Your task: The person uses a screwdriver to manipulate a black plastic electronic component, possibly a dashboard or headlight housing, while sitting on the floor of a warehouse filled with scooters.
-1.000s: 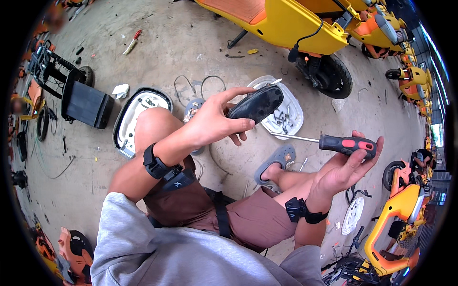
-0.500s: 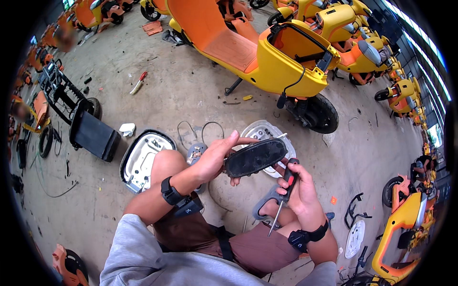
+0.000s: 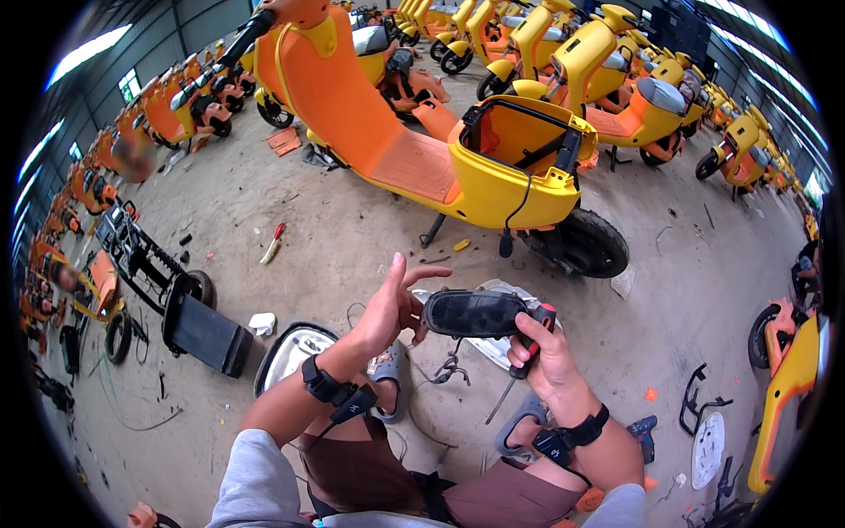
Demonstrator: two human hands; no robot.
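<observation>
A glossy black oval panel [image 3: 473, 313] with a thin raised rim is held up in front of my knees. My right hand [image 3: 547, 356] pinches its right end with the thumb and also grips a black-and-red screwdriver [image 3: 544, 322], its shaft slanting down to the left. Beside the panel's left end is my left hand [image 3: 387, 308], fingers spread and pointing up and right. Its lower fingers are close to the panel's edge; I cannot tell whether they touch. A dark cable with a connector [image 3: 451, 370] shows below the panel.
A white shell [image 3: 489, 350] lies behind the panel, another white tray-like part [image 3: 290, 348] by my left knee. A yellow-orange scooter [image 3: 493, 189] stands ahead, a black scooter frame [image 3: 207, 330] lies left. A cordless drill [image 3: 645, 436] is on the floor at right.
The panel has levelled out, and its right end is now in my right hand beside the screwdriver. My left fingers have come away from behind it. The view has tilted upward.
</observation>
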